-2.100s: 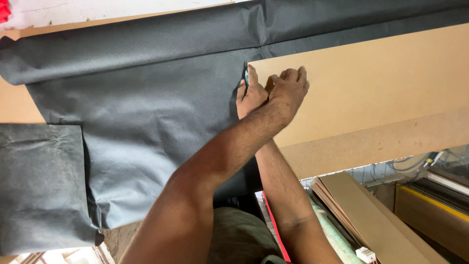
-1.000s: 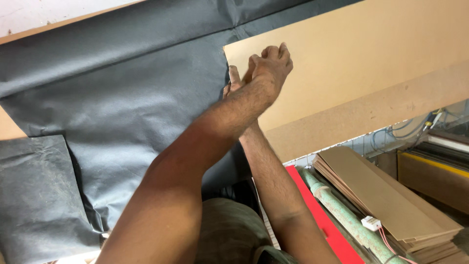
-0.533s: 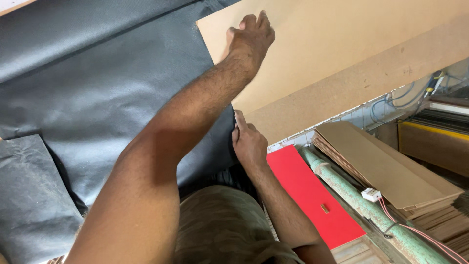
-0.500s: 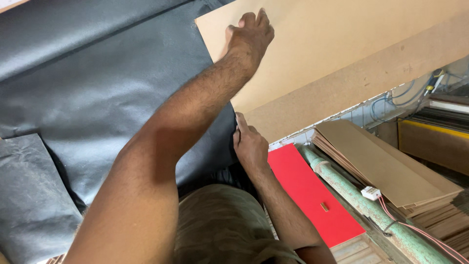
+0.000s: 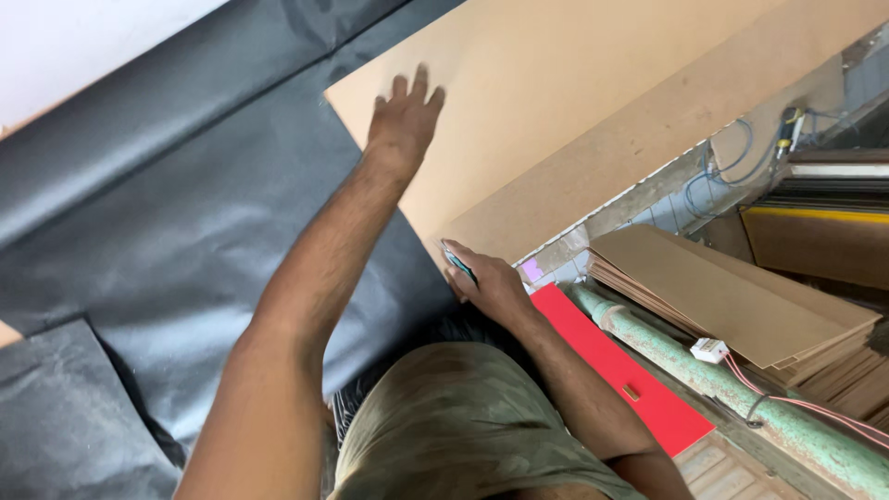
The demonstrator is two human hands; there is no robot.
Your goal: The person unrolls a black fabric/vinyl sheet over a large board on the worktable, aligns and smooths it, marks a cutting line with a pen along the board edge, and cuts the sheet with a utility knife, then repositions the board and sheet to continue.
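Head view: board apparently runs lower-left to upper-right.

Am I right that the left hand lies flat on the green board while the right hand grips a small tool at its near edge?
Not quite: the board is tan, not green, as the head view shows. The left hand does lie flat on it, and the right hand grips a small tool at its near edge.

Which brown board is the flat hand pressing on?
The left hand presses the big brown board lying on the dark fabric, not the stacked boards lower right.
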